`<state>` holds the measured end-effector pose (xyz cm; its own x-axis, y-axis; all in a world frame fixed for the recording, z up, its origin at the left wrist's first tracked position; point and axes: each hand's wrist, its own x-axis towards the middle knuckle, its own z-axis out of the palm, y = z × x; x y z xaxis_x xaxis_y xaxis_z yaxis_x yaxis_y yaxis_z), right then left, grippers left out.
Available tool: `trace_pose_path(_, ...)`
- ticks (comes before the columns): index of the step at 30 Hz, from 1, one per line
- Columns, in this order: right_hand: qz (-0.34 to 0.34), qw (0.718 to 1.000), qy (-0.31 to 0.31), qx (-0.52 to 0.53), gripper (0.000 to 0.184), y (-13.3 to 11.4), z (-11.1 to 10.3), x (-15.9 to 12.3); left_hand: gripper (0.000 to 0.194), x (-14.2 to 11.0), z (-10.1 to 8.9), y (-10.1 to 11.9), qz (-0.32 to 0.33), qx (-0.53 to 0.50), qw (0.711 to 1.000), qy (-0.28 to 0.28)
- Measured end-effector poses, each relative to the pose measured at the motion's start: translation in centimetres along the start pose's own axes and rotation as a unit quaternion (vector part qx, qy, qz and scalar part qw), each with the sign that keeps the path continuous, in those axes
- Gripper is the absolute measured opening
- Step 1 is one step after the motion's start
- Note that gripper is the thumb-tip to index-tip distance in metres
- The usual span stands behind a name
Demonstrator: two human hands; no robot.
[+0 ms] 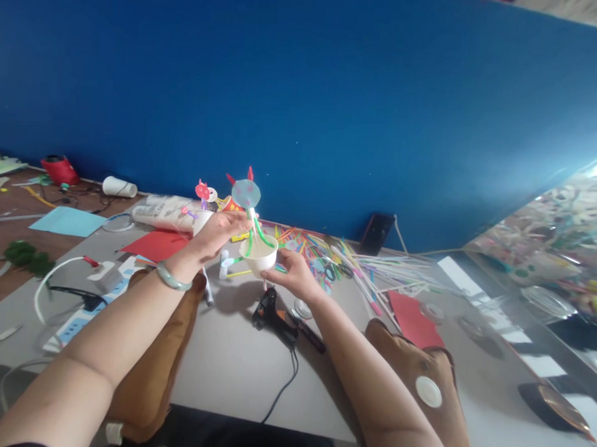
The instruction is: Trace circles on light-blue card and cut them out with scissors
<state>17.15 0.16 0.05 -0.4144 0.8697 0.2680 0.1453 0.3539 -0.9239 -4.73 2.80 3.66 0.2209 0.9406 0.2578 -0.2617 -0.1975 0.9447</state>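
Cup (pixel 257 263), white and open at the top, is held in the air above the bench (pixel 215 366), between the two hands. From it rises a pale stem (pixel 253 228), its long axis near upright with the top leaning a little to the left, carrying a blue disc (pixel 246 193) with red horns (pixel 250 173). Green strips (pixel 264 237) run beside the stem at the rim, and a small disc (pixel 227 263) juts out on the cup's left. The left hand (pixel 223 229) comes in from the left; its grip looks to be pinching the stem just under the blue disc, so the stem lies right at its fingertips. The right hand (pixel 296 273) has its grip closed on the cup's right side, thumb low and fingers higher, making it the nearer hand to the cup wall, while the left is nearer the disc. Below the cup lies a glue gun (pixel 276 319), its cord trailing toward the bench's near edge. Behind the right hand spread loose straws (pixel 302 240); beyond the left stands a red figure (pixel 203 190). Farther out are a red sheet (pixel 160 244), a power strip (pixel 75 325) and the blue wall (pixel 304 117).
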Motion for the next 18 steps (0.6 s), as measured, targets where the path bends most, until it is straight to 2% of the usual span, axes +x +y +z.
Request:
trace_pose_path(4,-0.001,1.0,-0.014,-0.016,0.04,-0.1,0.5,-0.2,0.048,-0.3,0.5,0.3,-0.016,0.021,1.0,0.016)
trace_pose_path(9,0.003,0.999,-0.006,-0.035,0.039,0.0,0.7,-0.3,0.044,-0.5,1.1,0.5,-0.005,0.046,0.998,0.047)
trace_pose_path(14,0.013,0.999,0.001,-0.031,0.039,0.2,1.0,-0.4,0.041,-0.5,1.0,0.3,-0.011,0.046,0.998,0.043)
trace_pose_path(18,0.01,1.0,0.013,-0.02,0.037,0.3,0.9,-0.2,0.051,-0.4,0.7,0.0,-0.019,0.0,1.0,0.009)
